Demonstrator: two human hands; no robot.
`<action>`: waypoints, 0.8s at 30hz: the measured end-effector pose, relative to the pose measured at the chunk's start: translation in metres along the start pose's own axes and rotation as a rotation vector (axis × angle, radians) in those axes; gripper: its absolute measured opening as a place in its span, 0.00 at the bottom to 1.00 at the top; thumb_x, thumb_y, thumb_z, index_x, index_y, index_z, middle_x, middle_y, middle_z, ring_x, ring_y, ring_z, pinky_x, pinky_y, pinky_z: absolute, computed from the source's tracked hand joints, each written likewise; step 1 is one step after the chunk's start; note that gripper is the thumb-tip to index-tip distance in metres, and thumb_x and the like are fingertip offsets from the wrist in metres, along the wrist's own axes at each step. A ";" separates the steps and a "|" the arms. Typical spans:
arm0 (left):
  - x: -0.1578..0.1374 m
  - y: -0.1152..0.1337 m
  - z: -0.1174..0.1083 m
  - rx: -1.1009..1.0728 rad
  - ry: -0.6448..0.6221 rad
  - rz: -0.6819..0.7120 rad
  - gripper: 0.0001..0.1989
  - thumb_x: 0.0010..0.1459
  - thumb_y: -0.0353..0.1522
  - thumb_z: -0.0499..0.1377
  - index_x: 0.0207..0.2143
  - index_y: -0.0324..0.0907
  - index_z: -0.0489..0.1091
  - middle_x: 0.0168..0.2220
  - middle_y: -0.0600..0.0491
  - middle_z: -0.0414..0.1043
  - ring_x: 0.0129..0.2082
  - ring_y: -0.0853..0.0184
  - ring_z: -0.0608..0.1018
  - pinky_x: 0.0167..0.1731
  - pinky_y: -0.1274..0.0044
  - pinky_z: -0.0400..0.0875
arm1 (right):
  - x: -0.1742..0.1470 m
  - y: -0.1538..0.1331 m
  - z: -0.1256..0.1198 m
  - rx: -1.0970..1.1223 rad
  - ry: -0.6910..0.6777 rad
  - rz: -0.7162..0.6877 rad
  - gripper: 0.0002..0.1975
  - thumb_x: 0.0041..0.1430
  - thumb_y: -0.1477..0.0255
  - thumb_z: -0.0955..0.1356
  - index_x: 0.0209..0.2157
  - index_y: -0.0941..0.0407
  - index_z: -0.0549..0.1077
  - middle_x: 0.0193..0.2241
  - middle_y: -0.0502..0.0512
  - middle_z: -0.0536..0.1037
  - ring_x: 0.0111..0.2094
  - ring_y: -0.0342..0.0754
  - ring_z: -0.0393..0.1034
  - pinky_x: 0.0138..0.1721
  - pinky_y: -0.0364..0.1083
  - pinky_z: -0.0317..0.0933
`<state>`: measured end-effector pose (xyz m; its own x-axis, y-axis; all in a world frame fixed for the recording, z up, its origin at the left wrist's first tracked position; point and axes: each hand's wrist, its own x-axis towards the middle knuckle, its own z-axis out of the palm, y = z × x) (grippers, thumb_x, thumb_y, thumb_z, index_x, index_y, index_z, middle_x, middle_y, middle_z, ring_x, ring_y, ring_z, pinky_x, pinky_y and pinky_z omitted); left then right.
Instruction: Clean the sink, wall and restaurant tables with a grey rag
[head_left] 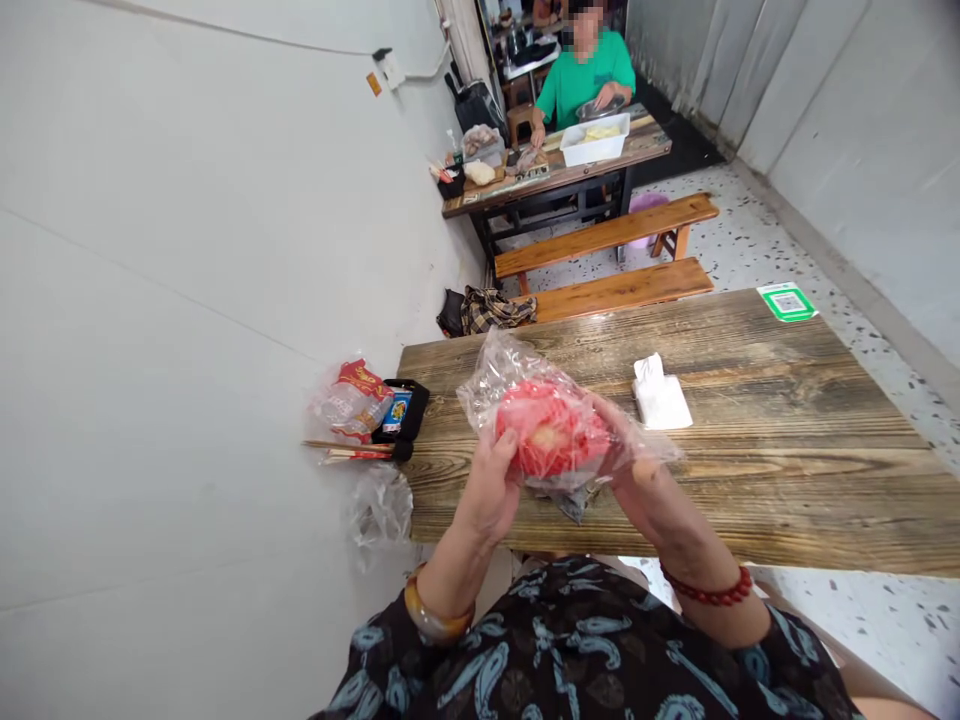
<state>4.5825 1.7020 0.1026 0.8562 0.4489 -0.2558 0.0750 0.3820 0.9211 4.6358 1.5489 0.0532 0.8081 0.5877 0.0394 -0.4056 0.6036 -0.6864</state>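
Note:
Above the near side of the wooden table, a clear plastic bag (491,375) is held between my two hands. Through the film shows a round, bright red bundle (555,425) with a pale patch at its middle; its exact kind I cannot make out. My left hand (491,485) grips the left side, thumb on top. On the right, my right hand (626,455) is closed around the other side, its fingers partly hidden by crinkled plastic. A small dark grey piece (571,503) pokes out below the bundle.
White tissues (664,400) and a green QR card (786,302) lie on the table (787,430). Against the wall are a black holder (409,425), chopsticks (352,450) and plastic bags (379,505). Beyond two benches (615,290), a person in green (592,75) works at another table.

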 end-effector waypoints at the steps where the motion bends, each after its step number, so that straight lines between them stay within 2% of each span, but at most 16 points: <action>1: 0.000 -0.001 0.002 -0.002 0.011 0.015 0.21 0.52 0.39 0.68 0.47 0.42 0.76 0.48 0.51 0.80 0.48 0.63 0.79 0.50 0.73 0.73 | 0.000 -0.004 -0.002 0.021 0.024 0.017 0.44 0.45 0.39 0.71 0.60 0.45 0.69 0.64 0.56 0.68 0.64 0.62 0.62 0.62 0.61 0.61; 5: 0.000 -0.009 0.010 0.000 0.059 0.007 0.19 0.53 0.39 0.67 0.47 0.43 0.77 0.50 0.51 0.79 0.51 0.62 0.78 0.51 0.73 0.72 | -0.004 -0.018 -0.016 0.074 0.053 0.094 0.45 0.49 0.31 0.58 0.54 0.49 0.76 0.59 0.59 0.74 0.63 0.63 0.64 0.63 0.63 0.59; 8: 0.002 -0.017 0.014 -0.008 0.066 -0.033 0.20 0.54 0.40 0.65 0.48 0.42 0.77 0.52 0.49 0.78 0.54 0.59 0.76 0.51 0.71 0.72 | -0.010 -0.026 -0.028 0.057 0.077 0.120 0.47 0.52 0.31 0.54 0.51 0.51 0.78 0.56 0.61 0.76 0.61 0.63 0.67 0.62 0.64 0.60; 11: 0.003 -0.027 0.020 0.011 0.081 -0.066 0.18 0.53 0.40 0.65 0.45 0.43 0.78 0.51 0.49 0.79 0.52 0.59 0.77 0.49 0.70 0.73 | -0.018 -0.031 -0.035 -0.082 0.114 0.086 0.37 0.54 0.38 0.64 0.53 0.49 0.76 0.58 0.59 0.75 0.60 0.62 0.67 0.61 0.62 0.61; 14: 0.005 -0.035 0.028 0.047 0.087 -0.051 0.15 0.51 0.39 0.66 0.40 0.42 0.79 0.46 0.49 0.81 0.48 0.60 0.78 0.49 0.70 0.72 | -0.028 -0.035 -0.041 -0.234 0.100 0.029 0.32 0.53 0.50 0.73 0.58 0.46 0.71 0.62 0.57 0.71 0.62 0.58 0.65 0.60 0.58 0.63; 18: 0.006 -0.043 0.039 0.060 0.033 0.014 0.13 0.51 0.38 0.66 0.38 0.41 0.79 0.43 0.50 0.81 0.46 0.61 0.79 0.52 0.70 0.70 | -0.039 -0.035 -0.049 -0.327 0.135 -0.020 0.24 0.58 0.60 0.73 0.56 0.46 0.72 0.60 0.55 0.73 0.57 0.54 0.70 0.58 0.55 0.66; 21: 0.006 -0.045 0.046 0.042 -0.017 0.033 0.13 0.52 0.39 0.66 0.39 0.43 0.79 0.43 0.51 0.81 0.48 0.61 0.78 0.55 0.69 0.69 | -0.047 -0.031 -0.057 -0.300 0.168 -0.082 0.20 0.58 0.64 0.74 0.52 0.47 0.74 0.57 0.54 0.75 0.57 0.53 0.70 0.60 0.55 0.63; 24: 0.002 -0.046 0.052 0.069 -0.106 0.056 0.18 0.53 0.40 0.66 0.46 0.45 0.77 0.53 0.49 0.78 0.57 0.58 0.74 0.61 0.67 0.63 | -0.054 -0.027 -0.062 -0.180 0.208 -0.095 0.23 0.53 0.64 0.76 0.51 0.46 0.74 0.59 0.53 0.74 0.59 0.54 0.67 0.62 0.56 0.61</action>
<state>4.6074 1.6431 0.0751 0.9089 0.3789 -0.1743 0.0575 0.3003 0.9521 4.6294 1.4670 0.0250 0.9168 0.3984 -0.0275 -0.2565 0.5348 -0.8051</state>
